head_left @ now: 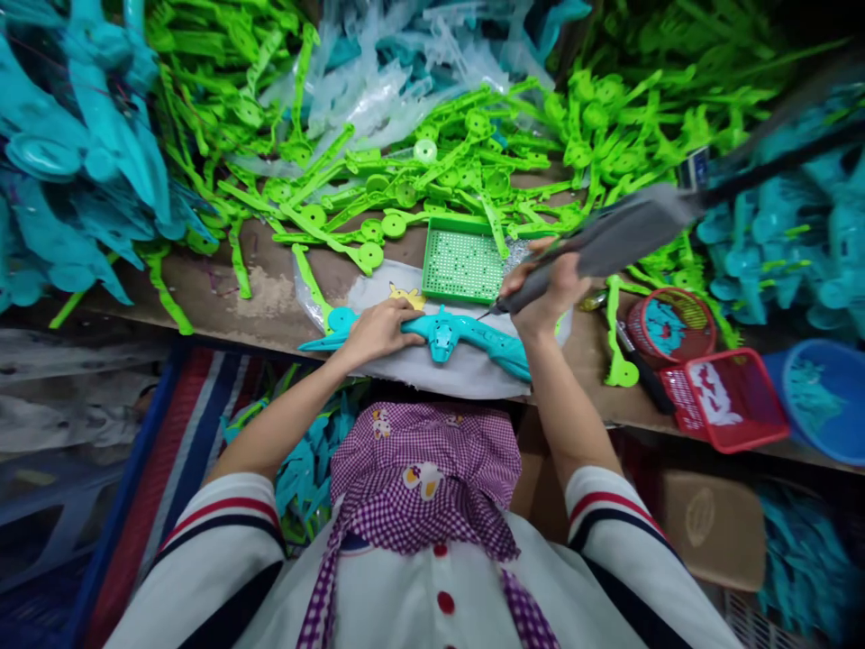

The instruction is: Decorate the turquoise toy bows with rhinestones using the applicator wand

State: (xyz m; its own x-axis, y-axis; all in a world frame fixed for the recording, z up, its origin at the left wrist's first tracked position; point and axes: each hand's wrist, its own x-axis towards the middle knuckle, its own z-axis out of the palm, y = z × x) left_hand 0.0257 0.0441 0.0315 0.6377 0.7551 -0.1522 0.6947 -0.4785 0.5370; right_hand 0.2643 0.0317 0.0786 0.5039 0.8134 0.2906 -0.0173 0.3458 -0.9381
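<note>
Brown wooden table (223,288), back and sides buried under heaps of bright green plastic lever-shaped parts (432,162), too many to count; teal plastic piles (60,180) crowd the left and right edges. Open room only at the front middle strip. There, one white cloth pad (466,371) hangs over the table edge. One long teal plastic toy part (466,338) lies flat on the pad. Left hand (378,332) presses palm-down on its left end, fingers spread and curled over it. Right hand (544,288) is closed around one grey powered screwdriver (608,239), tip just above the part. One green perforated plastic tray (463,264) sits just behind. Right side: one red mesh basket (726,401), one round red mesh basket (669,324), one blue bowl (821,397).
</note>
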